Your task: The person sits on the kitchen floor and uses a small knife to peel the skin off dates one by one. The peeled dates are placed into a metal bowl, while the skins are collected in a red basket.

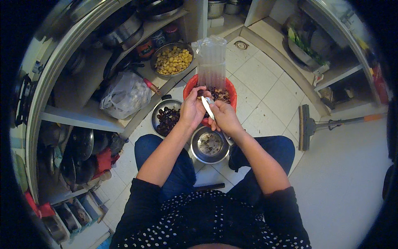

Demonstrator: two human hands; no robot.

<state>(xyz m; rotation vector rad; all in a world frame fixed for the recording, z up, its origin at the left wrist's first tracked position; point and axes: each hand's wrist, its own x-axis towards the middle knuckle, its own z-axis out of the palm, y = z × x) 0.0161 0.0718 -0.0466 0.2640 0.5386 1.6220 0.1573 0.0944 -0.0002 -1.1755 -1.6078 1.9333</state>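
My left hand (193, 107) holds a dark brown chestnut (201, 93) at its fingertips, partly hidden by the fingers. In my right hand (224, 115) is a small white-handled tool (207, 107), its tip close to the chestnut; whether it is a knife or a peeler I cannot tell. Both hands are above the near side of a red-lined bin (232, 88) that contains brown shell pieces (219, 93). Left of it on the floor, a metal pan (154, 119) carries dark unpeeled chestnuts (168, 119). Below my hands stands a metal pan (210, 160) with scraps and a wet-looking bottom.
On the left shelf sit a metal bowl (169, 74) of yellow peeled chestnuts (174, 60) and a filled clear plastic bag (126, 96). Clear inflated packaging (212, 62) rises from the bin. A floor squeegee or mop (304, 127) lies right. Greens (301, 43) rest on the right shelf.
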